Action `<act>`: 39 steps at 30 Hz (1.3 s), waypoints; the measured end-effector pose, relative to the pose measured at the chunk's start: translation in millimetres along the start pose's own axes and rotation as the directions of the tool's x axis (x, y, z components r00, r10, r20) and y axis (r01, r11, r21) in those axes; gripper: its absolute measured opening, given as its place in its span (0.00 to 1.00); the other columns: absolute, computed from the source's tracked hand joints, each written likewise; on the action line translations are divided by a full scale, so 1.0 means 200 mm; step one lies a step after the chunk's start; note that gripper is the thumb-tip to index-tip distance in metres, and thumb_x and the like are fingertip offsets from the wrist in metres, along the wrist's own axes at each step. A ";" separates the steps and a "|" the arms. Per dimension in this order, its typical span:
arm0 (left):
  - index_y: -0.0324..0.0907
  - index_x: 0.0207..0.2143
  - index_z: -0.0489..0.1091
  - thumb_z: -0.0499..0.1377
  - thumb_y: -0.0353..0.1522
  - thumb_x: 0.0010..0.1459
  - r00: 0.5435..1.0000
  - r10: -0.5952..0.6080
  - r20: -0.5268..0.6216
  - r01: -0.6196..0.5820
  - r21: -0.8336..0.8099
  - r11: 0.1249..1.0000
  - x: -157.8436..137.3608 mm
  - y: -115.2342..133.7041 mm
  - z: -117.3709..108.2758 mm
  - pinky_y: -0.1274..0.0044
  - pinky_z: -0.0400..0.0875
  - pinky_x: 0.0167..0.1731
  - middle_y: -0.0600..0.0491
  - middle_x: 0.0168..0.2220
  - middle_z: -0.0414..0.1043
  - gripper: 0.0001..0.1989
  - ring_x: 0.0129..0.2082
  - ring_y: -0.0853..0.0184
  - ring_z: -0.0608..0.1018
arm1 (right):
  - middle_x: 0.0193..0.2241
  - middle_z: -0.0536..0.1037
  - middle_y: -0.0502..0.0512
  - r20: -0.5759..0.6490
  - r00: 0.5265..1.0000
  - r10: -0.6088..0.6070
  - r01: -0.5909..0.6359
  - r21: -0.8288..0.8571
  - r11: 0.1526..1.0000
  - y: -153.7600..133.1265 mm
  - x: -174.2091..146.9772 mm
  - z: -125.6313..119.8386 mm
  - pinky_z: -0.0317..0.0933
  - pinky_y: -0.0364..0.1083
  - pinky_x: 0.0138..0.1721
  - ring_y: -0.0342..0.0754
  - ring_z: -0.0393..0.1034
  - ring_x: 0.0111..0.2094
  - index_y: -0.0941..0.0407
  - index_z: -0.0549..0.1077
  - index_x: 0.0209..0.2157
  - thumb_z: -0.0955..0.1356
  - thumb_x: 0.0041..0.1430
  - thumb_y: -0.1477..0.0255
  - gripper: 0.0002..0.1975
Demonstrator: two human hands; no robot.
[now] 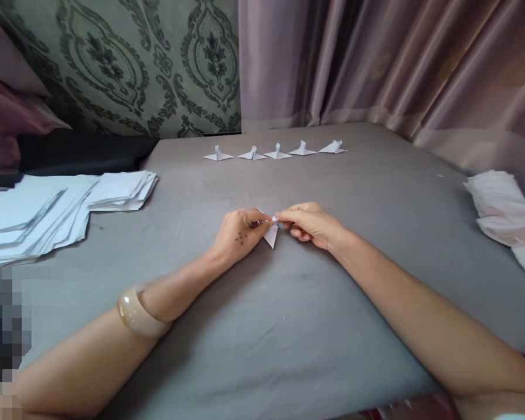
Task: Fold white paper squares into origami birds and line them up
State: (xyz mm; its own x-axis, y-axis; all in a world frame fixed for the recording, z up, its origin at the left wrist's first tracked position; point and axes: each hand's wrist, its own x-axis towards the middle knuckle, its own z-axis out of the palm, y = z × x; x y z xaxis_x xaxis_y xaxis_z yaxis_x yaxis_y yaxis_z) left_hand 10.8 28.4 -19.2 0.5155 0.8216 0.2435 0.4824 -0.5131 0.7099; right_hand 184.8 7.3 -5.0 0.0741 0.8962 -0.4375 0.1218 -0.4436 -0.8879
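Note:
Between my two hands is a small folded white paper figure (271, 235), one pointed flap hanging down toward me. My left hand (241, 232) pinches it from the left, thumb and fingers closed on the paper. From the other side my right hand (310, 223) grips its upper tip between thumb and forefinger, with the remaining fingers curled under. Much of the figure is hidden behind the fingertips. Farther back stands a row of several folded paper figures (277, 153), each with flat pointed wings and an upright part.
Stacks of white paper sheets (65, 201) lie at the left, by a black cloth (87, 153). Crumpled white material (501, 210) sits at the right edge. A grey sheet (262, 326) covers the surface. Mauve curtains (284, 64) and patterned wallpaper (166, 58) stand behind.

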 end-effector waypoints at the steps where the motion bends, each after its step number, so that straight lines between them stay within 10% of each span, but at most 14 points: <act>1: 0.42 0.33 0.78 0.56 0.33 0.57 1.000 0.003 -0.002 -0.003 0.010 1.000 0.00 0.00 0.00 0.78 0.68 0.32 0.50 0.33 0.78 0.10 0.31 0.67 0.76 | 0.17 0.66 0.47 -0.001 1.000 -0.005 0.005 0.001 1.000 0.00 0.00 0.00 0.40 0.37 0.10 0.34 0.52 0.14 0.57 0.67 0.20 0.72 0.46 0.72 0.11; 13: 0.41 0.33 0.78 0.56 0.31 0.55 0.998 -0.024 -0.052 0.024 0.010 1.000 0.00 0.00 0.00 0.78 0.68 0.32 0.51 0.32 0.79 0.09 0.31 0.67 0.77 | 0.27 0.69 0.46 0.131 0.960 -0.248 0.254 -0.032 0.967 0.04 -0.03 -0.02 0.47 0.37 0.16 0.35 0.54 0.19 0.53 0.75 0.42 0.72 0.51 0.64 0.16; 39: 0.40 0.31 0.71 0.57 0.34 0.54 0.991 -0.125 -0.049 0.130 0.128 0.983 0.01 -0.03 -0.01 0.79 0.62 0.27 0.55 0.25 0.70 0.07 0.25 0.70 0.69 | 0.30 0.76 0.51 -0.097 0.883 -0.459 0.446 -0.130 0.886 0.11 0.08 0.02 0.60 0.39 0.25 0.37 0.63 0.23 0.58 0.75 0.35 0.70 0.49 0.67 0.11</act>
State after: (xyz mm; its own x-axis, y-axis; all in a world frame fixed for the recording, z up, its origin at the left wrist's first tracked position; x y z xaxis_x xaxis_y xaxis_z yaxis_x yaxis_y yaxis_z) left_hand 8.3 32.4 -21.7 0.4160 0.8903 0.1854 0.6319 -0.4296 0.6451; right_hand 185.1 11.6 -32.8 0.1055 0.9938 0.0348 0.2695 0.0051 -0.9630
